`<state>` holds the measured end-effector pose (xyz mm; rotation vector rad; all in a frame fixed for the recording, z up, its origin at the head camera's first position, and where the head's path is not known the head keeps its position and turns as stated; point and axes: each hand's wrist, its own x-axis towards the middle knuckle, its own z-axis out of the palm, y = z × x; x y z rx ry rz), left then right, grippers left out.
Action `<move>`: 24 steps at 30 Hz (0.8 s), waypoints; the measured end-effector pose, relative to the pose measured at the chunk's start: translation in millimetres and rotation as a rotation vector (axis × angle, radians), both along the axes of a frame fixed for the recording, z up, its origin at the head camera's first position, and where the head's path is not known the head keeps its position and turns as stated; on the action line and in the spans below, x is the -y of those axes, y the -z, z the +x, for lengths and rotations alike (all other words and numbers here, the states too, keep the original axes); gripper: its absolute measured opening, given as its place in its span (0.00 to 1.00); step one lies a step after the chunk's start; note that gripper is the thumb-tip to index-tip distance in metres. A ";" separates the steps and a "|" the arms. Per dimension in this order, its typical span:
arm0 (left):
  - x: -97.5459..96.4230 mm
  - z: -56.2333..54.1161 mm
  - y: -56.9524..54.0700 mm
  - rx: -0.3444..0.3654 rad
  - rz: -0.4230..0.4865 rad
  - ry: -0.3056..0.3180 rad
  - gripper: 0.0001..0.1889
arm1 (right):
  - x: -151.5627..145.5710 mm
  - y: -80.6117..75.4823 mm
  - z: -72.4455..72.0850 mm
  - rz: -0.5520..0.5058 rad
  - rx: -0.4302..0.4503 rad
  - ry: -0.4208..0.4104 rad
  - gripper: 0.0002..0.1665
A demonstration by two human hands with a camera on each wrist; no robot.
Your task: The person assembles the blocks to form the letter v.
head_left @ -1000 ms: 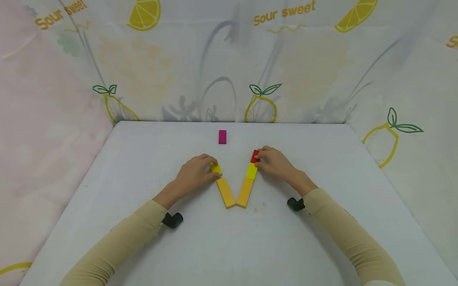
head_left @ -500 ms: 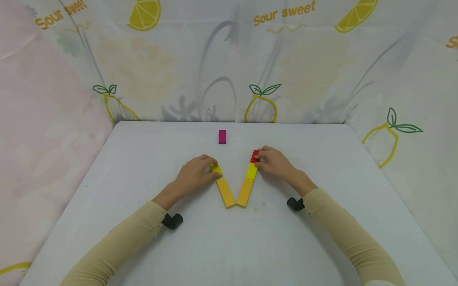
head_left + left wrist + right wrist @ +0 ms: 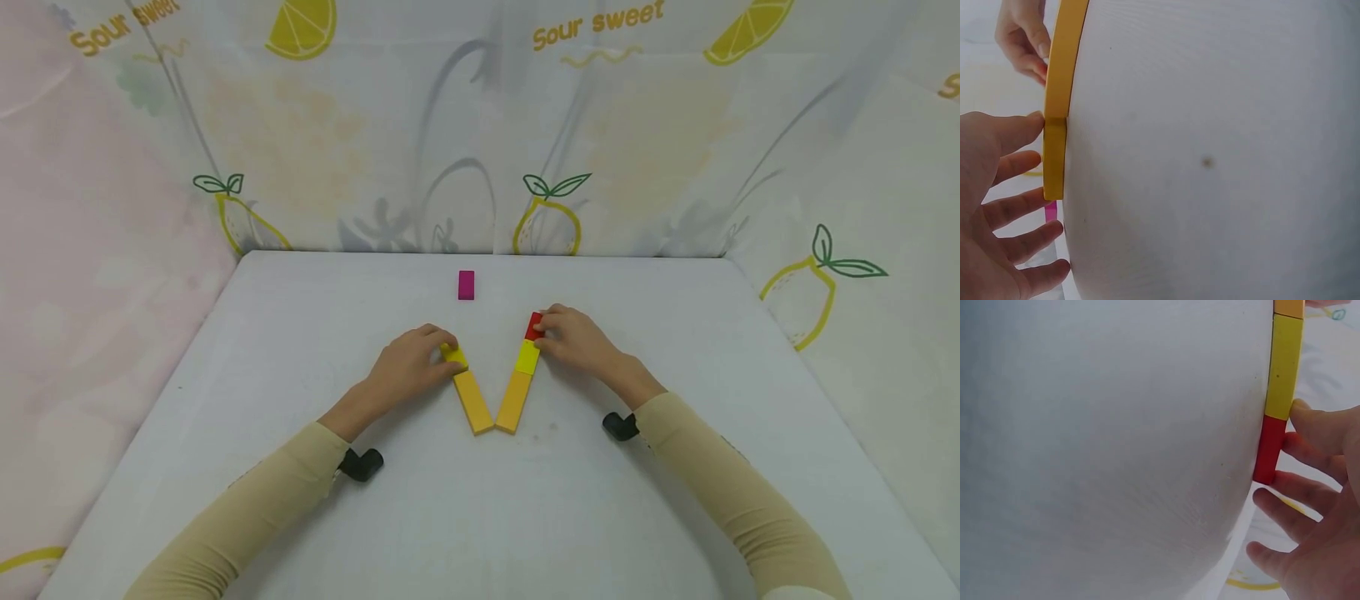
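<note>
Two rows of blocks form a V on the white table. My left hand [image 3: 408,362] pinches a short yellow block [image 3: 454,357], thumb at its near end and a finger at its far end. That block meets the end of a long orange block [image 3: 474,403], also visible in the left wrist view. On the other arm of the V, my right hand [image 3: 576,342] holds a red block [image 3: 1269,450] between thumb and fingers. The red block adjoins a bright yellow block [image 3: 1284,367], which adjoins a second long orange block [image 3: 513,403]. The orange blocks touch at the V's point.
A magenta block [image 3: 467,285] stands apart near the back of the white table [image 3: 480,517]. Behind the table hangs a white cloth [image 3: 645,142] with lemon prints. Black devices are worn at the left wrist [image 3: 363,464] and right wrist [image 3: 619,427].
My left hand has brought the short yellow block slightly nearer, closing the small gap to the long orange block. My right hand stays at the red block. The head view has shifted slightly.
</note>
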<state>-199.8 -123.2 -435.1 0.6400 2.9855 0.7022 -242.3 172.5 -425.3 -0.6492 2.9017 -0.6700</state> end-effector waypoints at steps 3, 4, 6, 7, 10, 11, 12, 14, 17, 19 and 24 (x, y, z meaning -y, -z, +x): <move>-0.2 0.2 0.0 0.004 -0.003 -0.003 0.19 | 0.4 -0.6 0.0 0.009 0.004 0.002 0.20; -0.3 0.3 0.0 0.004 -0.004 -0.003 0.19 | 0.4 -0.9 -0.2 0.011 0.005 0.001 0.20; -0.4 0.6 0.1 0.004 -0.005 -0.005 0.19 | 0.4 -1.2 -0.4 0.013 0.004 -0.002 0.20; -0.3 0.9 -0.1 0.004 -0.006 -0.006 0.19 | 0.5 -1.4 -0.5 0.013 0.002 -0.004 0.20; -0.2 1.3 0.3 0.004 -0.012 -0.007 0.18 | 0.8 -0.7 -1.1 0.004 0.002 -0.008 0.19; -0.2 1.2 0.5 0.005 -0.014 -0.007 0.18 | 0.6 -0.2 -1.1 -0.001 0.002 -0.008 0.19; -0.2 1.3 0.5 0.008 -0.015 -0.007 0.18 | 0.6 0.0 -1.1 -0.007 0.004 -0.006 0.19; -0.3 1.4 0.3 0.015 -0.015 -0.006 0.17 | 0.4 1.0 -1.3 -0.016 0.008 -0.004 0.19; -1.1 1.7 -0.5 0.019 -0.011 -0.002 0.17 | -0.6 0.6 -1.1 -0.016 0.017 0.002 0.19; -1.5 2.1 -1.1 0.018 -0.007 0.001 0.17 | -0.8 -0.3 -1.2 -0.010 0.014 -0.004 0.19; -1.3 2.3 -0.7 0.014 -0.002 0.007 0.17 | -0.6 -2.4 -1.1 -0.002 0.004 -0.015 0.19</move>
